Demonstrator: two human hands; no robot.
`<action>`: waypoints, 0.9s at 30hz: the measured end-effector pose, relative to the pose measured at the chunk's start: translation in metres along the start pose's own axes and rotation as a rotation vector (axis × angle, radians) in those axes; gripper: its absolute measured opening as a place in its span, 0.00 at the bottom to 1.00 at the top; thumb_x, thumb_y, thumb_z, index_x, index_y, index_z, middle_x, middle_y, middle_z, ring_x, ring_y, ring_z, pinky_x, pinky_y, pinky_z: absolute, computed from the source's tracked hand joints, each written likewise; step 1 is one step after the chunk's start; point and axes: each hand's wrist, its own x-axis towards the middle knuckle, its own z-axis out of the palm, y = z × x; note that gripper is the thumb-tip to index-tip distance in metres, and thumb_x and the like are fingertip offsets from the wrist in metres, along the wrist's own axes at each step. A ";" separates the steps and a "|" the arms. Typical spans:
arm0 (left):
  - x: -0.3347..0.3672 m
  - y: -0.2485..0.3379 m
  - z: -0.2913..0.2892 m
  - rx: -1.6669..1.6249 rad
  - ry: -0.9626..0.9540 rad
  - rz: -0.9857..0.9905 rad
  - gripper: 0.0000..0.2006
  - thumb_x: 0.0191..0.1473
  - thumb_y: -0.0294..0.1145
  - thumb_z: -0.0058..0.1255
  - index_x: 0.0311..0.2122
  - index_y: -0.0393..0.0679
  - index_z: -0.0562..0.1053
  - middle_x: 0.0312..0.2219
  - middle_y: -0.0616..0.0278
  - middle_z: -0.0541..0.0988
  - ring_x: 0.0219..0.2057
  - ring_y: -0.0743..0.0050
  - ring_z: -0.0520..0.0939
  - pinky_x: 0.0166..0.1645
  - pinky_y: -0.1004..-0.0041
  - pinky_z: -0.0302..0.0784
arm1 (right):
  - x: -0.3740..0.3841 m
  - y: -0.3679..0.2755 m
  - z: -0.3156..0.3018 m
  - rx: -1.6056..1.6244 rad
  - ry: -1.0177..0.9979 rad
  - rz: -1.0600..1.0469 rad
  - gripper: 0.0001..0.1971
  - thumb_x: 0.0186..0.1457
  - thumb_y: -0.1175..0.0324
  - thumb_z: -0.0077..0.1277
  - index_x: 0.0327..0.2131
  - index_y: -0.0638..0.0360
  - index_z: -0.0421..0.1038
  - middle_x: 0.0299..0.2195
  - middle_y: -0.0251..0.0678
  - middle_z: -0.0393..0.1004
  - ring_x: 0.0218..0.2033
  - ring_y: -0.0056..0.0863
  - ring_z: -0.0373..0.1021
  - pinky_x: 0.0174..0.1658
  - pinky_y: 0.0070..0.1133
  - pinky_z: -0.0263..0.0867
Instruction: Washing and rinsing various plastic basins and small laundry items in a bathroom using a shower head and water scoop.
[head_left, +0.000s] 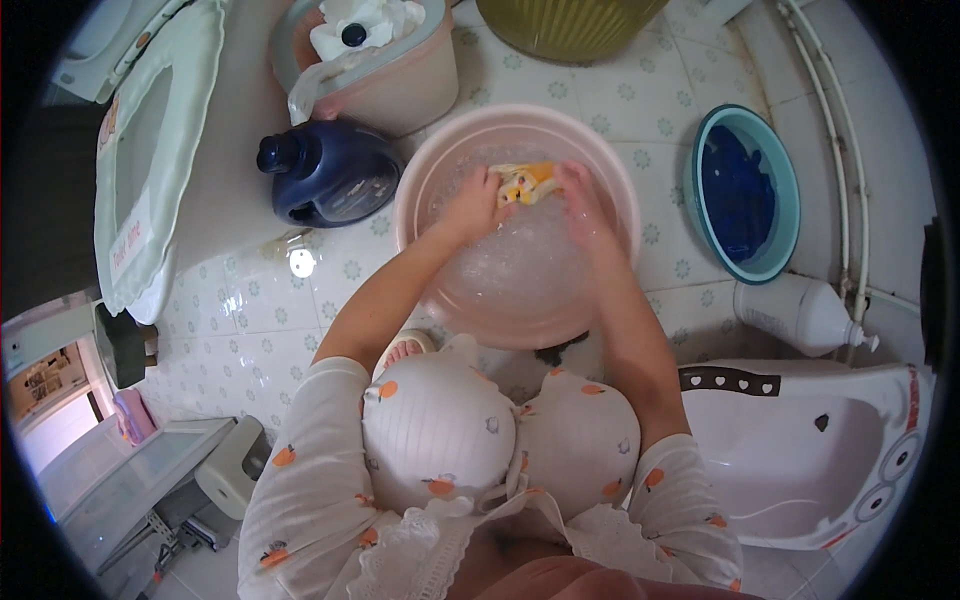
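Observation:
A wide pink basin (pixel 617 250) of cloudy, sudsy water stands on the tiled floor in front of me. Just above the water near the basin's far side is a small wet yellow-and-white printed cloth (pixel 528 184); its exact kind cannot be made out. My left hand (pixel 472 208) grips the cloth's left edge, with the thumb toward its lower side. At the right end, the fingers of my right hand (pixel 580 198) close on the same cloth. Both forearms reach in over the basin's near rim.
Left of the basin stand a dark blue detergent jug (pixel 335 175) and a pink-and-grey bin (pixel 400 90). To the right are a teal basin (pixel 697 190) holding dark blue cloth, a white bottle (pixel 795 315) on its side and a white baby tub (pixel 780 470). An olive tub (pixel 570 30) is behind.

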 end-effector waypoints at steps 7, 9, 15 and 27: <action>0.012 -0.029 0.001 -0.203 -0.437 -0.334 0.22 0.40 0.32 0.50 0.44 0.38 0.65 0.40 0.41 0.69 0.44 0.44 0.69 0.44 0.60 0.67 | -0.011 0.003 0.035 -0.270 0.017 0.288 0.26 0.45 0.51 0.51 0.44 0.59 0.64 0.41 0.37 0.68 0.45 0.35 0.64 0.50 0.28 0.59; 0.015 0.001 -0.004 -0.407 -0.292 -0.370 0.22 0.39 0.31 0.51 0.43 0.38 0.65 0.40 0.40 0.69 0.43 0.43 0.69 0.43 0.59 0.68 | -0.009 0.008 0.035 -0.052 0.056 0.435 0.27 0.46 0.50 0.51 0.44 0.59 0.64 0.42 0.37 0.68 0.45 0.34 0.65 0.50 0.29 0.60; 0.027 0.118 -0.088 -0.539 0.146 0.008 0.19 0.41 0.37 0.51 0.38 0.38 0.67 0.36 0.39 0.67 0.38 0.42 0.70 0.39 0.58 0.69 | 0.006 0.021 0.003 0.775 -0.629 -0.050 0.19 0.55 0.50 0.39 0.42 0.52 0.65 0.37 0.29 0.71 0.38 0.24 0.69 0.41 0.23 0.67; 0.041 0.211 -0.233 -0.545 0.382 -0.285 0.16 0.52 0.41 0.42 0.25 0.35 0.69 0.25 0.43 0.70 0.27 0.42 0.72 0.32 0.56 0.67 | -0.159 -0.212 0.090 0.469 -0.058 0.199 0.17 0.58 0.51 0.33 0.39 0.51 0.65 0.36 0.28 0.68 0.38 0.22 0.65 0.40 0.21 0.64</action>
